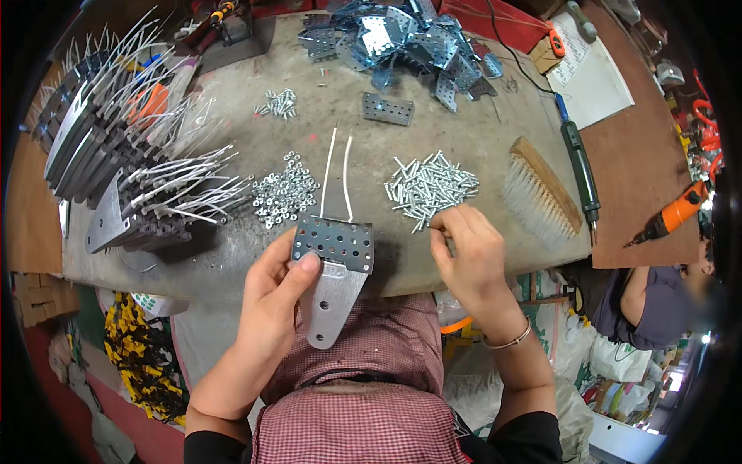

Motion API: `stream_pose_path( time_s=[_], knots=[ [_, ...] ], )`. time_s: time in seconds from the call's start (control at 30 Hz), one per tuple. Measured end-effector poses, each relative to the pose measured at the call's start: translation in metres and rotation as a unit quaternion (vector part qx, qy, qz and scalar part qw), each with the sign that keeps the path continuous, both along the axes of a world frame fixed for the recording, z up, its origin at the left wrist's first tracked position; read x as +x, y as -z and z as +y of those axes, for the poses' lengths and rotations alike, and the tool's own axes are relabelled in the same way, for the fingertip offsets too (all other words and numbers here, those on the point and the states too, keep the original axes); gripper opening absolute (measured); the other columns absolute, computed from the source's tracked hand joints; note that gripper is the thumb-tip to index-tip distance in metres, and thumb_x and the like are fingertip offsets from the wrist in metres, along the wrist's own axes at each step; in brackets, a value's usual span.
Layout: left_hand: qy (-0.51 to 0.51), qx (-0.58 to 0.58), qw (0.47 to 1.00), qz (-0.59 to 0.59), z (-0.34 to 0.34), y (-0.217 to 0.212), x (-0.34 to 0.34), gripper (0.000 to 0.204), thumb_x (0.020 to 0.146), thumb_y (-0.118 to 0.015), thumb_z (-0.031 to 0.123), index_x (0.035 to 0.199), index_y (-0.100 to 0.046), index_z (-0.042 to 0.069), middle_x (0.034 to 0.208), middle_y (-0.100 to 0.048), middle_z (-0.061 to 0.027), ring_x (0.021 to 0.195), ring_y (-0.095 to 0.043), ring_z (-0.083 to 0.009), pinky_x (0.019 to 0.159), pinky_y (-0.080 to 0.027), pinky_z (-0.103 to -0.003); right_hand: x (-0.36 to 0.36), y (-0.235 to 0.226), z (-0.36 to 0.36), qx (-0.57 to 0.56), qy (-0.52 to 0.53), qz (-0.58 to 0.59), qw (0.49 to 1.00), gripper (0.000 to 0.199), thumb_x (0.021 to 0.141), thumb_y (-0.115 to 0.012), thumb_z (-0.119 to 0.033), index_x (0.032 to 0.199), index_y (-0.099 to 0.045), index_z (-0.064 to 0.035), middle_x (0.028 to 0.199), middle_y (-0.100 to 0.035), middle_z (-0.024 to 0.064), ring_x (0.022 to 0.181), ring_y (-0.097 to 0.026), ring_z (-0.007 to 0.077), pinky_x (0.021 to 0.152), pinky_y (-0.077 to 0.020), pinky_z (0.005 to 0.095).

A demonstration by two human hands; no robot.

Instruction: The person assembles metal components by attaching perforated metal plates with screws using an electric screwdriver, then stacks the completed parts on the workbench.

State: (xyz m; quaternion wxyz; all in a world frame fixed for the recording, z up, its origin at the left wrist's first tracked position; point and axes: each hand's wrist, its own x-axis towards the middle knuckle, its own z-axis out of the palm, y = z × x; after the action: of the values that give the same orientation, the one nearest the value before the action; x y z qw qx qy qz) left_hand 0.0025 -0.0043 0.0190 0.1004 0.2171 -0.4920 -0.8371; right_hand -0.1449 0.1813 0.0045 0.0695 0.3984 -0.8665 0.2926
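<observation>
My left hand (280, 282) grips a grey metal bracket (334, 305), thumb on top, at the table's near edge. The bracket has a rounded lower end with holes; a dark perforated plate (332, 243) lies across its upper part. Two white wires (348, 178) stick out beyond the plate, away from me. To the right, my right hand (470, 251) is at the near edge of a pile of silver screws (431, 185), thumb and forefinger pinched together. Whatever sits between those fingertips is too small to make out. Left of the wires lies a pile of small nuts (284, 192).
Stacked brackets with white wires (116, 170) fill the left side. Shorter screws (277, 104) lie farther back, below a heap of perforated plates (417, 42). One plate (388, 109) lies apart. A brush (545, 185), a dark electric screwdriver (580, 162) and an orange tool (672, 210) are at right.
</observation>
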Motion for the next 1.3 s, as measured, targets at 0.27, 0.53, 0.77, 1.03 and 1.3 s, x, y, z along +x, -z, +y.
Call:
stream_pose_path(
  time_s=[0.27, 0.53, 0.77, 1.03, 1.3],
  knots=[
    [-0.002, 0.026, 1.0, 0.008, 0.004, 0.008, 0.002, 0.034, 0.093, -0.054, 0.014, 0.122, -0.049, -0.004, 0.108, -0.062, -0.008, 0.095, -0.059, -0.0113, 0.084, -0.047, -0.025, 0.008, -0.021, 0.0, 0.036, -0.03, -0.034, 0.998, 0.014, 0.068, -0.059, 0.007, 0.079, -0.058, -0.0017, 0.074, -0.053, 0.0077, 0.062, -0.055, 0.0187, 0.056, -0.0445, 0.0293],
    [-0.019, 0.044, 0.999, 0.021, 0.01, 0.008, 0.003, 0.032, 0.095, -0.053, 0.014, 0.121, -0.049, -0.004, 0.103, -0.065, -0.0078, 0.089, -0.061, -0.0107, 0.079, -0.049, -0.024, 0.001, -0.008, -0.014, 0.091, -0.068, 0.063, 0.992, 0.014, 0.073, -0.063, 0.0, 0.085, -0.057, -0.0044, 0.074, -0.052, 0.0108, 0.065, -0.057, 0.0283, 0.057, -0.0456, 0.0372],
    [-0.035, 0.044, 0.998, 0.025, 0.012, 0.011, 0.006, 0.033, 0.094, -0.055, 0.014, 0.121, -0.049, -0.004, 0.1, -0.065, -0.0055, 0.085, -0.06, -0.0071, 0.075, -0.048, -0.021, -0.002, -0.011, -0.01, -0.065, -0.011, -0.12, 0.991, 0.01, 0.077, -0.065, 0.001, 0.086, -0.062, 0.0016, 0.075, -0.059, 0.0079, 0.061, -0.058, 0.0147, 0.054, -0.0472, 0.0251],
    [-0.037, 0.015, 0.999, 0.025, 0.015, 0.014, 0.002, 0.034, 0.094, -0.055, 0.014, 0.122, -0.048, -0.004, 0.098, -0.065, -0.0045, 0.083, -0.059, -0.0058, 0.073, -0.047, -0.02, -0.012, -0.017, -0.005, -0.108, 0.027, -0.241, 0.964, 0.012, 0.08, -0.065, 0.001, 0.092, -0.066, 0.0047, 0.079, -0.062, 0.0046, 0.066, -0.055, 0.0063, 0.059, -0.045, 0.0203],
    [-0.027, -0.013, 0.999, 0.017, 0.018, 0.009, 0.002, 0.034, 0.093, -0.056, 0.016, 0.12, -0.049, -0.003, 0.102, -0.064, -0.0069, 0.09, -0.06, -0.0105, 0.081, -0.048, -0.026, 0.024, -0.044, -0.018, -0.181, -0.094, -0.535, 0.82, 0.011, 0.084, -0.063, 0.001, 0.094, -0.064, 0.0044, 0.088, -0.062, 0.0043, 0.076, -0.056, 0.0064, 0.067, -0.0474, 0.0189]
  ],
)
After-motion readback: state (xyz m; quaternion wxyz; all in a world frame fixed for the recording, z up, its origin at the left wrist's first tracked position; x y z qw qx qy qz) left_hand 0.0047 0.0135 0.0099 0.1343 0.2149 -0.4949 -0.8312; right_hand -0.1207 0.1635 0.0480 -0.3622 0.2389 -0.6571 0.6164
